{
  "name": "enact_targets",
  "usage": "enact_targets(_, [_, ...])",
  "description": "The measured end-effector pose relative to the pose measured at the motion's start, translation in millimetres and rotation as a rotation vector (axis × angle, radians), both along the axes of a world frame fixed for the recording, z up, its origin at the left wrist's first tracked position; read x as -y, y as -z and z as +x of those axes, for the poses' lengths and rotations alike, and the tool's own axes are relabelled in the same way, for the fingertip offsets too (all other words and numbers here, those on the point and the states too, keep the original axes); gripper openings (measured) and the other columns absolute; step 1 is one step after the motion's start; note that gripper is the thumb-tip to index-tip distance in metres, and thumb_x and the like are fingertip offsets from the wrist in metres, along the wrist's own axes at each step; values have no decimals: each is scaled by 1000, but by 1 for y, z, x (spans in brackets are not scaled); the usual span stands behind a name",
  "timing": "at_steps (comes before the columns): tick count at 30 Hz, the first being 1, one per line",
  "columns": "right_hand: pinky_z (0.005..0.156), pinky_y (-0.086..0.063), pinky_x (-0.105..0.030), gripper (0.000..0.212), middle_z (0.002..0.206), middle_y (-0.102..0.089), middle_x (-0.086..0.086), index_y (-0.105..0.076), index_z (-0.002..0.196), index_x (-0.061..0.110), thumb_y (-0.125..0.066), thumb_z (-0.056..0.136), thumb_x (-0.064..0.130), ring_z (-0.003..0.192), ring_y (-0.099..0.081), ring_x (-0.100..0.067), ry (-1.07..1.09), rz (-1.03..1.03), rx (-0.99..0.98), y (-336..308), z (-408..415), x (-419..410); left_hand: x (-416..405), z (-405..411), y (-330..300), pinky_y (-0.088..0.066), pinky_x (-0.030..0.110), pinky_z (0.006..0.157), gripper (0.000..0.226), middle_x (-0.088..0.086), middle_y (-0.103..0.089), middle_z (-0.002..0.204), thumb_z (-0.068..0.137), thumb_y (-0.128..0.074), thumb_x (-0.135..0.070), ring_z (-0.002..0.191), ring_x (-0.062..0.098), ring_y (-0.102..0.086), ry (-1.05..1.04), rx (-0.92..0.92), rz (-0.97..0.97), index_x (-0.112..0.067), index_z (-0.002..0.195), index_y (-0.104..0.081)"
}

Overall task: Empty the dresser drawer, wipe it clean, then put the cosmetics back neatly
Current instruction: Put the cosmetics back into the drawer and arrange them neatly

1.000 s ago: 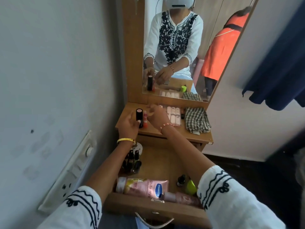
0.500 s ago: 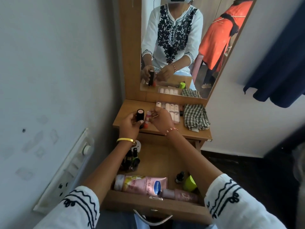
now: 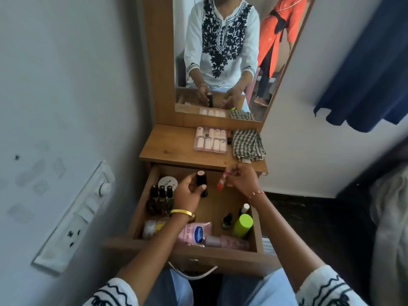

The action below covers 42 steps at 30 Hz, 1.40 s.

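Since 0.5 s ago both hands have dropped from the dresser top (image 3: 172,149) to above the open drawer (image 3: 220,204). Left hand (image 3: 187,191) closed around a black bottle (image 3: 202,184), upright. Right hand (image 3: 244,180) pinches a red-orange tube (image 3: 221,184), tilted. Beyond the grips: nail-tip case (image 3: 210,140), checked cloth (image 3: 247,146), mirror (image 3: 220,56). Below them: pink lotion tube (image 3: 194,233), green-capped bottle (image 3: 242,225). Grey wall, switchboard (image 3: 75,217) left.

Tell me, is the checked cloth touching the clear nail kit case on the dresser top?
Apart: the head view shows bare wood between checked cloth and nail kit case.
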State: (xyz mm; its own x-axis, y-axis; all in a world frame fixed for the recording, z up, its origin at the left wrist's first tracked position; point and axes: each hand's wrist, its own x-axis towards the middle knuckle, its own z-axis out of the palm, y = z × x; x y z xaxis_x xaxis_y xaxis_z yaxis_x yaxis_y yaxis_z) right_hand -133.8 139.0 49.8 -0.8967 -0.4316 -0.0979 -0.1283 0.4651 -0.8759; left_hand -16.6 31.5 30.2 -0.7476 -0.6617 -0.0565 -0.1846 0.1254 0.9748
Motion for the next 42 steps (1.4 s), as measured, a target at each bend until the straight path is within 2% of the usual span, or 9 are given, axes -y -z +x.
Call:
enact_targets(4, [71,-54,-31,25,85,-66,-8,-54,71,21,-62,80,-2,79,-63,-20,57,182,-58,23,-10,-22,-19,-1,11,-38,14,80,40,12,-63,119,84,-60,-4,98,12,-54,20,77,26,-6,124,-54])
enact_targets(9, [80,-57,-37,27,70,-69,-5,-52,69,21,-55,81,-3,74,-70,-20,24,302,-72,35,-16,-29,-19,-2,19,-41,22,84,38,11,-64,114,83,-62,-5,106,20,-59,-1,120,25,-6,121,-56])
enact_targets(13, [79,-56,-38,22,86,-70,-5,-53,70,24,-58,81,6,84,-67,-22,-7,451,-154,36,-15,-22,-11,0,24,-41,24,82,32,14,-65,111,83,-61,-4,105,27,-59,-32,162,14,-4,115,-59])
enact_targets(17, [77,-53,-34,9,96,-68,-6,-64,87,14,-58,82,9,93,-63,-26,-34,569,-236,36,-11,-22,-8,1,28,-42,25,82,31,13,-66,108,82,-62,-4,104,27,-60,-26,170,2,-5,113,-60])
enact_targets(24, [77,-54,-32,11,87,-69,-1,-59,79,19,-60,78,8,85,-64,-20,-53,577,-176,32,-9,-22,-12,4,27,-44,26,83,33,12,-66,108,82,-63,-7,95,20,-59,34,193,-75,-6,115,-59])
enact_targets(29, [76,-53,-31,10,81,-62,1,-64,88,14,-63,79,9,83,-63,-20,-94,651,-186,28,-6,-23,-12,4,26,-44,25,84,36,12,-66,109,82,-64,-6,100,23,-61,37,190,-89,-6,118,-58])
enact_targets(36, [77,-49,-30,18,103,-66,-9,-65,98,12,-60,81,7,94,-62,-25,-175,732,-228,23,-4,-25,-13,6,25,-42,23,84,39,10,-64,114,83,-63,-7,107,24,-59,60,209,-101,-7,122,-55])
enact_targets(40, [85,-51,-35,27,110,-65,-11,-63,110,13,-62,85,23,103,-59,-27,-150,716,-341,13,-2,-26,-13,5,27,-42,22,84,40,11,-64,116,83,-63,-7,108,24,-60,86,212,-109,-7,123,-55])
enact_targets(42, [84,-53,-37,29,106,-66,-9,-62,108,12,-62,86,31,101,-60,-25,-137,639,-427,5,3,-22,-13,5,28,-42,22,83,40,12,-65,116,83,-63,-7,107,24,-61,103,215,-129,-6,122,-56])
